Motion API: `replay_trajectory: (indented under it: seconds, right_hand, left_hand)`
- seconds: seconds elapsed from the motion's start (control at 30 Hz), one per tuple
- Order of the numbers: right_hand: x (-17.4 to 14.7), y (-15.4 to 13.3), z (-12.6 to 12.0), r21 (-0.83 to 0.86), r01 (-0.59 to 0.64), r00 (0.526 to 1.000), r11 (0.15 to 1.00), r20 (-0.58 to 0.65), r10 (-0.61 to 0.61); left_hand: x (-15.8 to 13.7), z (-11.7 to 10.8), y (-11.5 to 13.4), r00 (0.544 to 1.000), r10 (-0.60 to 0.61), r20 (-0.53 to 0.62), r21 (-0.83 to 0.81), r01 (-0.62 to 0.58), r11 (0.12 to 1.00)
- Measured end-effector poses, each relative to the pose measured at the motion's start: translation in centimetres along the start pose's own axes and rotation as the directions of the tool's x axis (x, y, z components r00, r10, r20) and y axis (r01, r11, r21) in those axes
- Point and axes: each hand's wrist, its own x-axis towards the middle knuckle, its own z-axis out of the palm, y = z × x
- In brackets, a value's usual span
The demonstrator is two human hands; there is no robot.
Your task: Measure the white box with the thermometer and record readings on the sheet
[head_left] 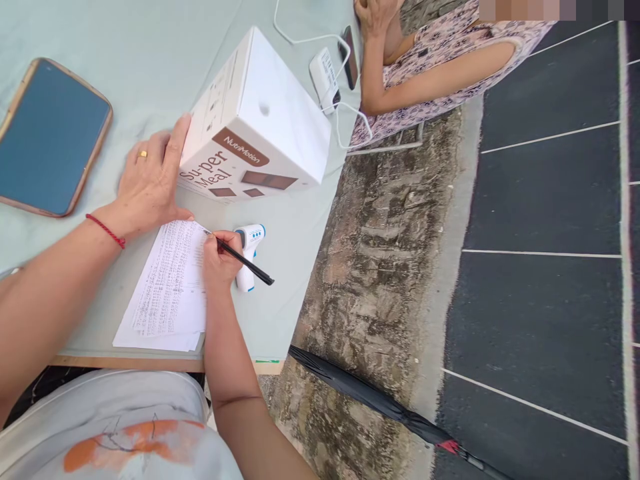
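Between the fingers of my right hand is a black pen, its tip near the upper right of a stack of handwritten sheets. My left hand lies with its fingers stretched out beside a white carton that carries brown print, the fingers at its near left side. The thumb of that hand rests at the top edge of the paper. Just right of my right hand, and partly hidden by it, lies a white and blue infrared thermometer.
A tablet in a brown case lies at the left on the pale tablecloth. Past the carton are a white power bank, cables and a dark phone. Another person's arm is at upper right. A folded black umbrella leans by the table corner.
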Motion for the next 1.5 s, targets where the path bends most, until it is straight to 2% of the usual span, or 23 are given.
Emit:
replay_trajectory:
  seconds: [0.17,0.33,0.47,0.57,0.7,0.77,0.9,1.0,1.1,1.17,1.2,1.27,1.3,1.4,1.5]
  right_hand:
    - [0.0,0.0,-0.1,0.003,-0.012,1.000,1.000,0.016,0.012]
    - [0.0,0.3,0.0,-0.031,0.005,1.000,1.000,-0.017,-0.005]
    - [-0.2,0.8,-0.1,0.007,0.129,0.988,0.992,-0.088,-0.128]
    - [-0.2,0.6,-0.7,0.020,0.284,0.957,0.959,-0.071,-0.282]
    - [0.3,-0.8,-2.5,-0.046,0.475,0.880,0.879,0.044,-0.473]
    - [0.3,-1.8,-3.6,-0.128,0.528,0.847,0.840,0.147,-0.510]
    - [-1.4,-2.6,-5.1,-0.310,0.557,0.816,0.770,0.376,-0.439]
    - [-3.9,-2.4,-5.2,-0.401,0.565,0.806,0.721,0.453,-0.381]
    - [-5.7,-2.0,-5.1,-0.394,0.518,0.811,0.759,0.508,-0.289]
    - [-5.6,-1.5,-5.4,-0.385,0.436,0.851,0.813,0.470,-0.234]
    - [-5.0,-1.1,-5.7,-0.406,0.382,0.891,0.830,0.400,-0.215]
    - [-3.4,0.1,-6.6,-0.508,0.242,0.969,0.827,0.177,-0.175]
    - [-2.4,0.7,-7.1,-0.569,0.150,0.989,0.809,0.090,-0.120]
    - [0.0,2.5,-8.4,-0.602,-0.086,0.991,0.794,0.030,0.130]
    - [1.0,2.7,-8.9,-0.449,-0.200,0.969,0.871,0.043,0.245]
  left_hand:
    - [0.0,0.1,-0.2,1.000,0.014,-0.013,-0.050,-0.015,0.999]
    - [0.1,-0.3,-0.3,1.000,-0.023,-0.007,-0.209,0.021,0.978]
    - [0.5,-0.6,-0.2,0.999,-0.034,-0.006,-0.261,0.031,0.965]
    - [0.7,-0.5,-0.3,0.998,-0.059,0.012,-0.253,0.060,0.966]
    - [0.7,0.5,-1.2,0.996,-0.008,-0.088,-0.261,-0.015,0.965]
    - [0.6,0.9,-1.5,0.992,0.015,-0.128,-0.262,-0.048,0.964]
    - [0.5,0.6,-1.3,0.993,0.010,-0.116,-0.277,-0.042,0.960]
    - [0.3,-0.1,-0.9,0.995,-0.020,-0.101,-0.300,-0.011,0.954]
    - [0.2,-0.5,-0.7,0.994,-0.054,-0.093,-0.330,0.020,0.944]
    - [0.2,-0.6,-0.6,0.994,-0.063,-0.088,-0.333,0.031,0.942]
    - [0.2,-0.6,-0.5,0.994,-0.064,-0.083,-0.326,0.034,0.945]
    - [0.2,-0.5,-0.6,0.996,-0.061,-0.072,-0.296,0.037,0.954]
    - [0.3,-0.4,-0.6,0.996,-0.056,-0.071,-0.283,0.034,0.959]
    - [0.3,0.2,-1.0,0.993,-0.044,-0.105,-0.277,0.013,0.961]
    - [0.4,0.9,-1.4,0.989,-0.038,-0.145,-0.289,-0.006,0.957]
